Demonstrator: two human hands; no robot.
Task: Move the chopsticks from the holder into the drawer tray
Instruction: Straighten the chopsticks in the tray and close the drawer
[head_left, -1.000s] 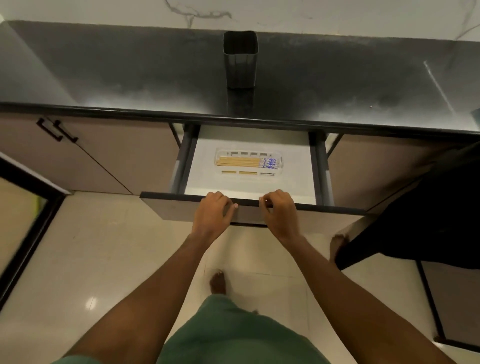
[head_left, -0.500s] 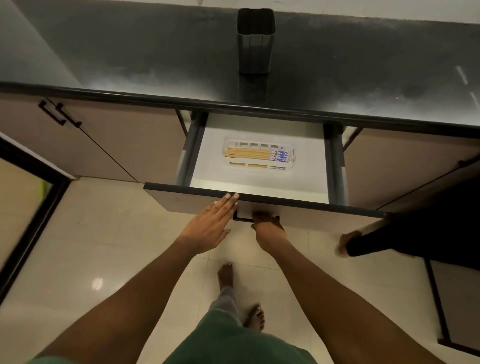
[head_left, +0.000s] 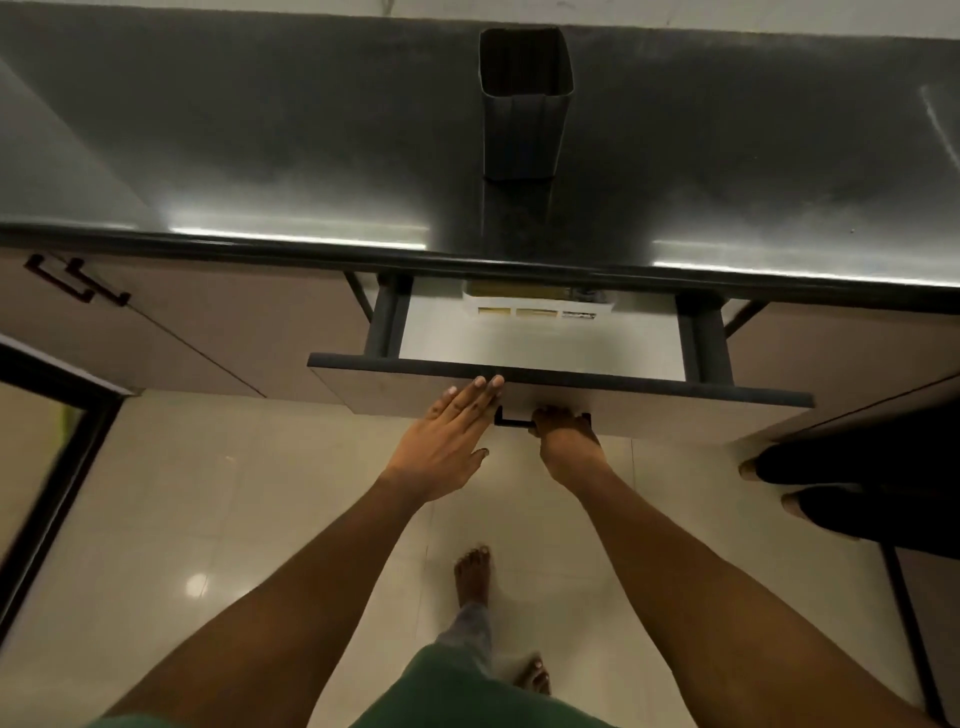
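Two hands meet the drawer (head_left: 561, 387) front: the left hand (head_left: 441, 441) flat and wide against it, the right hand (head_left: 566, 439) curled on the handle (head_left: 511, 420). Closing looks the step in hand; a straight push remains. Chopsticks lie in the tray (head_left: 537, 309), half hidden under the counter (head_left: 260, 156). The holder (head_left: 524, 114) looks empty inside, though dark.

Bare arms w/ no sleeves, green top (head_left: 467, 696), grey trousers (head_left: 470, 631), barefoot.

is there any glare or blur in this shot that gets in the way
Head view: bright glare streaks on the countertop edge; the tray sits in shadow, partly hidden under the counter; the left frame edge is motion-blurred; both hands, left hand and right hand, stay fairly sharp.
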